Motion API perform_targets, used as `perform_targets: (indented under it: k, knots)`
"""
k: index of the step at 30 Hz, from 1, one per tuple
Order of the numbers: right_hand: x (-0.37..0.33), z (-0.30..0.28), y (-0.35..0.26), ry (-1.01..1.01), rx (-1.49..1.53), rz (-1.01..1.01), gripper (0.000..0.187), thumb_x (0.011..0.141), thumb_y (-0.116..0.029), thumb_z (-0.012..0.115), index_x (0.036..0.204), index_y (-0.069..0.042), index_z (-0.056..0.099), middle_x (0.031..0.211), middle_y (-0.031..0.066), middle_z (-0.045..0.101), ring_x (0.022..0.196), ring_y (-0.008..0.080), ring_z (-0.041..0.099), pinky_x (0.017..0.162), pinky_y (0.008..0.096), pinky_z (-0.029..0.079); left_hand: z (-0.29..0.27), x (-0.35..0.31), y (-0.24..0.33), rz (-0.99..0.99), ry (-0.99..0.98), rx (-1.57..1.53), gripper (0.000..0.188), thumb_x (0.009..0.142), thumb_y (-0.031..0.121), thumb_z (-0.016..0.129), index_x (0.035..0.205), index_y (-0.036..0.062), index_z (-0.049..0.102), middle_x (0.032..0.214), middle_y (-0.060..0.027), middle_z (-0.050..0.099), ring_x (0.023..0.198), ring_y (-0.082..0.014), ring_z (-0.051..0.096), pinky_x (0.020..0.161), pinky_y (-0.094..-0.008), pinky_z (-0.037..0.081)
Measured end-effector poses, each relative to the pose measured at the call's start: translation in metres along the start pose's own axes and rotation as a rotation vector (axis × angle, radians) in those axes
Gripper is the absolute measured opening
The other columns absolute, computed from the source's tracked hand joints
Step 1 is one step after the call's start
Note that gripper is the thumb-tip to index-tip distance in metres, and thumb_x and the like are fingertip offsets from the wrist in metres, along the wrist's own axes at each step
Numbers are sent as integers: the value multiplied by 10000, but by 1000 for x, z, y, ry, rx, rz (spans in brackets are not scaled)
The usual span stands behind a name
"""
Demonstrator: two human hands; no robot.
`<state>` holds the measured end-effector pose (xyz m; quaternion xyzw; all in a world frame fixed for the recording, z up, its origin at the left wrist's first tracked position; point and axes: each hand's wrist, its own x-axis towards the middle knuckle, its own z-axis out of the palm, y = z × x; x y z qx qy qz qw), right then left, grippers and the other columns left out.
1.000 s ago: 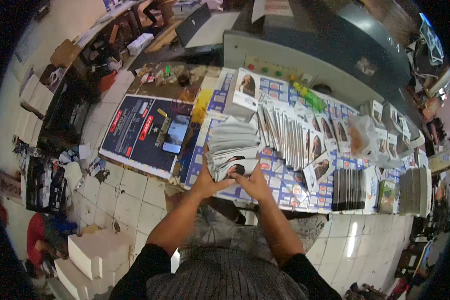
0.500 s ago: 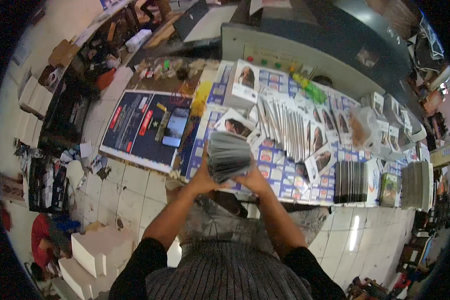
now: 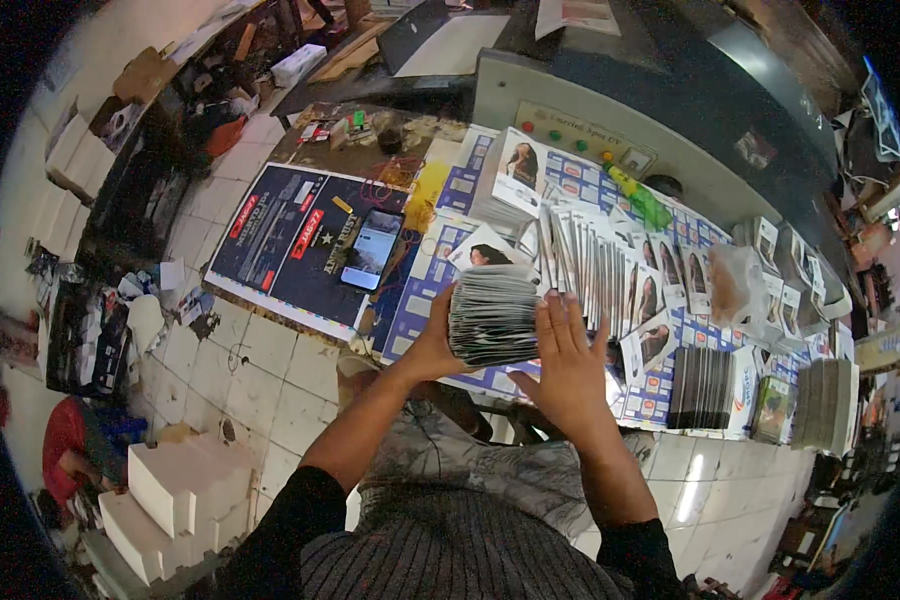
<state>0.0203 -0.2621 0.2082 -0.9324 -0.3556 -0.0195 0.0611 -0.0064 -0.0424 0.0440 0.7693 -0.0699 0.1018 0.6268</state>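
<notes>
A thick stack of printed cards [image 3: 493,315] stands at the near edge of the table, its many thin edges facing up. My left hand [image 3: 432,342] is closed round the stack's left side. Against the right side lies my right hand [image 3: 573,370], fingers stretched out flat and thumb apart. Behind the stack is a card with a picture of long dark hair [image 3: 488,252]. A fanned row of similar cards [image 3: 592,262] leans to the right of it, and a taller pile [image 3: 518,170] stands farther back.
A phone [image 3: 372,250] lies on a dark printed sheet [image 3: 275,240] at the left. Rightward are a dark card stack [image 3: 700,388], a plastic bag [image 3: 738,283] and more bundles [image 3: 823,405]. A green bottle [image 3: 650,208] lies near the machine panel [image 3: 580,120]. White blocks [image 3: 185,490] sit lower left.
My right hand has shifted from gripping the stack's lower right to lying flat along its right side. The stack now sits more upright and squared. The view has turned slightly.
</notes>
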Motion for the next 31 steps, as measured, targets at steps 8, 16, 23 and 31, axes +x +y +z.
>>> perform_targets:
  k: [8,16,23,31]
  knots:
    - [35,9,-46,-18,142,-398,1049,745,-462,801,1525,14,286,1582,228,288,1483,375,267,1160,672,141,-3,17,24,464,-85,889,1227,630,228,959,1538,72,149,1461,-171,398,1386,-283,400,1155,-442,349]
    - [15,8,-43,41,124,-214,1031,846,-728,542,1440,103,400,1558,261,335,1484,389,265,1162,639,150,1,7,-18,239,-136,431,1270,623,311,968,1543,31,138,1510,-191,325,1408,-316,381,1157,-447,338]
    - [51,7,-49,-44,183,-280,1002,865,-734,508,1446,76,408,1539,229,382,1481,359,284,1180,609,137,12,8,5,-65,-67,-307,1349,573,289,980,1565,21,105,1549,-199,276,1423,-308,355,1165,-455,323]
    - [74,12,-17,-81,102,-242,1009,873,-792,402,1539,-37,322,1608,196,286,1518,314,213,1171,664,77,1,-7,3,-154,-98,-46,1312,608,202,948,1592,92,87,1636,-146,179,1489,-319,270,1174,-457,313]
